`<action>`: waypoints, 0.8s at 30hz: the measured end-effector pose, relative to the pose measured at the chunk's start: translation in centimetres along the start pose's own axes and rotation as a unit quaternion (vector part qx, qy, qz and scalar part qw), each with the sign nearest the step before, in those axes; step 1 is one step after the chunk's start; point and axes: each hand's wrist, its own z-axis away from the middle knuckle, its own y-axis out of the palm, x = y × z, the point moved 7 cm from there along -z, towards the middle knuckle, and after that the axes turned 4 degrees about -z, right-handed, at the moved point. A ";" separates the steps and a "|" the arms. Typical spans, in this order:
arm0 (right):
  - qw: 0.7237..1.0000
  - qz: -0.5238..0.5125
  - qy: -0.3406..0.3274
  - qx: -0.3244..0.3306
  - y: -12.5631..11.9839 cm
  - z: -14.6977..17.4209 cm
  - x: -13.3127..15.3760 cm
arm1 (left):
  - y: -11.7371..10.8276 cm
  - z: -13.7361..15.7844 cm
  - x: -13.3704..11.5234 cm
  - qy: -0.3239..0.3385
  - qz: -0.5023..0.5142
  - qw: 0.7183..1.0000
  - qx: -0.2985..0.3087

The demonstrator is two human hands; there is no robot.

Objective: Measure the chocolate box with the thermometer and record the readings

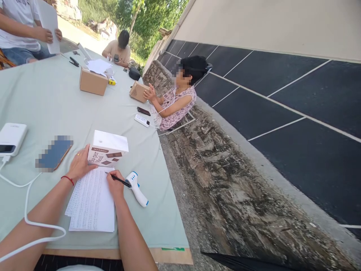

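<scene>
Text-covered sheets (91,201) are laid overlapping on the worktop (53,98), between left hand (79,162) and right hand (115,184), presumably so both can reach. White power bank (15,131) is placed well left of the left fingers, probably to be out of the way. Blurred phone (55,153) is set between it and the left fingers. Left fingers are rested against left side of white box (110,142), thumb laid along its lower front; box likely steadied, but whether firmly grasped cannot be told. Box is stood just right of those fingers, at the sheets' top edge, so most text is left uncovered. Pen (120,179) is grasped slanted by right fingers, as for writing; tip contact unclear. Handheld thermometer (138,192) is laid just right of them, seemingly within reach.
</scene>
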 end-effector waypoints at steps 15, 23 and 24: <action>1.000 -0.003 0.024 -0.013 -0.2 -0.1 -0.5 | -0.3 0.0 -0.2 0.004 0.006 1.000 -0.007; 0.999 -0.005 0.021 -0.033 -0.3 0.0 -0.4 | -0.4 0.0 -0.1 0.001 0.011 1.000 -0.011; 0.999 -0.009 0.024 -0.034 -0.3 0.0 -0.4 | -0.4 0.0 -0.1 0.004 0.011 1.000 -0.013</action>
